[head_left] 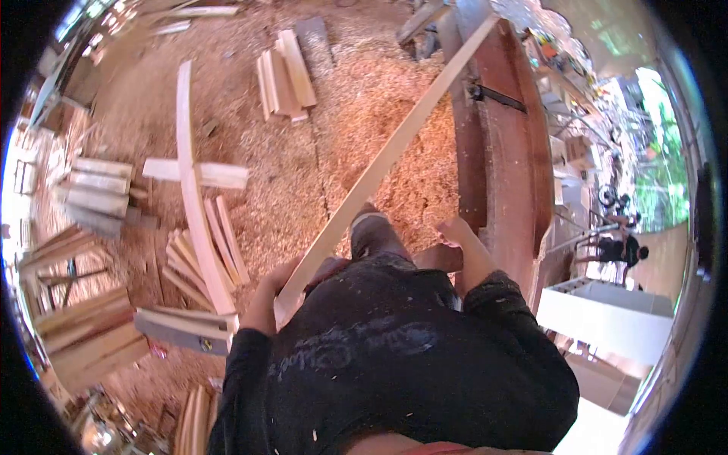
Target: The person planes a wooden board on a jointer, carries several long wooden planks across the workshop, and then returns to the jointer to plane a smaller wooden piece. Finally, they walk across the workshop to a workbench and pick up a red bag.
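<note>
A long, narrow wooden board [379,163] slants from my waist up to the wooden workbench [509,144], where its far end lies over the bench's top edge. My left hand [285,277] holds the near end of this board low at my side, its fingers partly hidden by the wood. Beside the bench's left edge, my right hand [453,230] hovers apart from the board. Its fingers look loosely apart and hold nothing. A dark metal bar [497,97] crosses the bench top.
Wood shavings [402,114] cover the floor. Another long board [188,152] lies across a short plank [227,176] on the left. Stacked boards [287,76] lie ahead, with more piles to the left. A white box [607,318] stands at right; a person [626,250] is farther off.
</note>
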Motion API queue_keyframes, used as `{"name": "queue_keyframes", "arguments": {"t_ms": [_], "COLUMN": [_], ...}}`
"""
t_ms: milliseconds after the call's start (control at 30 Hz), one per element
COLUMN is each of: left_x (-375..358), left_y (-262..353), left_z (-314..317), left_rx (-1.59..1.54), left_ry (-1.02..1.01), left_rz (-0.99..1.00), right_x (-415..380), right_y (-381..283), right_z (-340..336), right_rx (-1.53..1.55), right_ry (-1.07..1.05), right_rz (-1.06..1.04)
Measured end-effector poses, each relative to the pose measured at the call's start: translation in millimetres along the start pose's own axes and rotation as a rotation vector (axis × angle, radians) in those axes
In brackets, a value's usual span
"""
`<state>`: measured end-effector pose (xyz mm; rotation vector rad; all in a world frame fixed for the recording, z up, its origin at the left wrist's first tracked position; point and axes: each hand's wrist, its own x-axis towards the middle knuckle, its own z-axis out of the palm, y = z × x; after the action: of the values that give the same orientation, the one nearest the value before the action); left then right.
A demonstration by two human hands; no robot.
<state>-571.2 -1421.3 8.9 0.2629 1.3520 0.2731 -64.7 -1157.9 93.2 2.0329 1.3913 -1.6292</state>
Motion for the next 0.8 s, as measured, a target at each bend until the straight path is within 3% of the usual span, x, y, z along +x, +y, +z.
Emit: {"name": "queue_keyframes", "arguments": {"t_ms": [67, 133, 167, 200, 267, 333, 400, 467, 567, 667, 733, 767, 800], "left_x": [-13, -56, -45, -35, -84, -106, -107, -121, -150, -134, -169, -203, -209], "left_y": [17, 57, 45, 37, 86, 111, 104, 103, 133, 64, 59, 89, 72], "left_z": [-4, 4, -14, -33, -18, -12, -33, -26, -11, -21, -12, 2, 6], "left_rx": [-0.072, -0.056, 0.007, 0.06, 0.341, 0.487, 0.497, 0.483, 0.43, 0.415, 0.355, 0.361, 0.23], "left_ry": [-0.061, 0.035, 0.055, 0.079, 0.269, 0.362, 0.336, 0.334, 0.396, 0.745, 0.896, 0.965, 1.097], "left_rz": [0.073, 0.008, -0.137, -0.283, -0.033, -0.003, -0.166, -0.291, -0.276, -0.184, -0.336, -0.496, -0.518], "right_x": [57, 92, 103, 115, 149, 195, 223, 272, 289, 292, 294, 296, 299], "right_y": [-19, -66, -99, -129, -187, -223, -273, -271, -274, -274, -264, -261, -257], "right_z": [-10, -17, -18, -18, -23, -28, -33, -51, -59, -51, -40, -33, -23], "right_rx": [-0.158, -0.071, 0.031, 0.319, 0.879, 1.211, 1.581, 1.434, 1.386, 1.375, 1.367, 1.367, 1.379], "right_ry": [0.099, 0.184, 0.215, 0.221, 0.196, 0.16, 0.044, -0.256, -0.386, -0.463, -0.508, -0.538, -0.576], "right_rz": [-0.065, -0.066, -0.057, -0.053, -0.033, -0.203, -0.337, -0.427, -0.394, -0.379, -0.372, -0.376, -0.39]}}
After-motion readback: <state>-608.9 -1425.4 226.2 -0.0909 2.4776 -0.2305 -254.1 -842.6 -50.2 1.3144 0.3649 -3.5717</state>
